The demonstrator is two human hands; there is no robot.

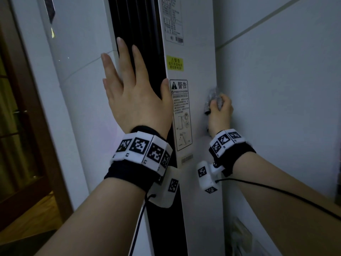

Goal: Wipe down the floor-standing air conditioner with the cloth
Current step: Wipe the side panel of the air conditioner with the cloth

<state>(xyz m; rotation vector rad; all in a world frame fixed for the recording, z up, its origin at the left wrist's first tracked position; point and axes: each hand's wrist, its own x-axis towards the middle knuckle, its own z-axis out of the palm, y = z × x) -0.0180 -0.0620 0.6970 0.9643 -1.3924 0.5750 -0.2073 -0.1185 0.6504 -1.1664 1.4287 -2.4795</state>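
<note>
We are standing in a dim corner, and cool grey light is falling over everything. On our left a pale left wall (79,43) is running upward, and a thin slanting seam (86,66) is crossing it. A pale right wall (286,89) is closing the corner, and a long thin joint line (258,22) is climbing across it. At the far left a brown wooden door frame (38,137) is edging the view, and what may be glass panes are showing beside it, too dark to be sure. Below it a warm wooden floor (33,218) is showing. Low on the right a pale blurred shape (241,235) is sitting against the wall.
</note>
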